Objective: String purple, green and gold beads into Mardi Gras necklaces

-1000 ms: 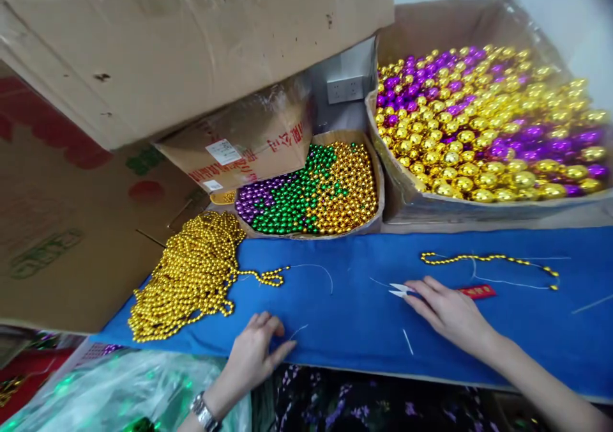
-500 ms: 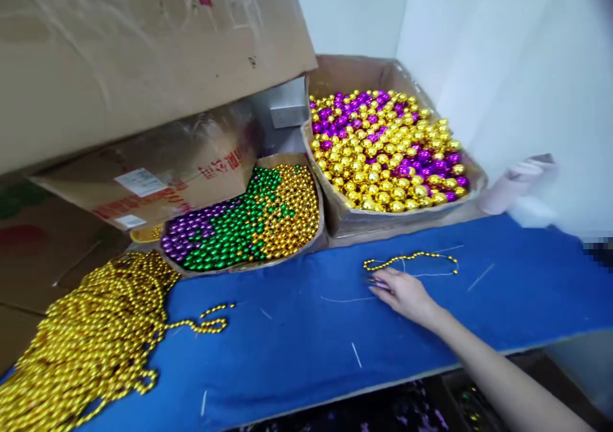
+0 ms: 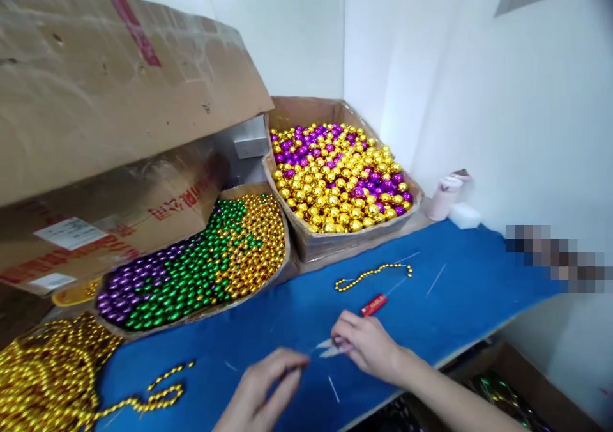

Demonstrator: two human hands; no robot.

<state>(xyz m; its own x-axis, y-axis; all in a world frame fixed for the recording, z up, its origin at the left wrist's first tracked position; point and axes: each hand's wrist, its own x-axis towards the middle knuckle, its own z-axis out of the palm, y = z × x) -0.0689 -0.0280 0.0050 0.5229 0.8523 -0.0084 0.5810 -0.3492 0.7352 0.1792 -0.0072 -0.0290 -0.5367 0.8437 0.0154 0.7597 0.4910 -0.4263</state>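
My right hand [image 3: 366, 346] is closed around a pair of small thread snips [image 3: 327, 349], with the two pale blades apart and pointing left. Facing the blades, my left hand [image 3: 268, 384] pinches its thumb and fingertips together; what is between them is too fine to make out. Just beyond my right hand lies a small red block with pale marks [image 3: 373, 305], perhaps a lighter. A short string of gold beads [image 3: 373, 275] rests behind it on the blue cloth, with white thread trailing from it.
A heap of gold bead strands [image 3: 48, 381] lies at the left. Behind are a box of purple, green and gold beads [image 3: 191, 278] and a carton of larger gold and purple balls [image 3: 340, 183]. Cut threads [image 3: 334, 389] dot the blue cloth [image 3: 460, 298]. A pink bottle [image 3: 443, 199] stands by the wall.
My left hand has come into view from below. My right hand has drawn back from the gold bead string with the snips, and the red block now shows. The view has swung right.
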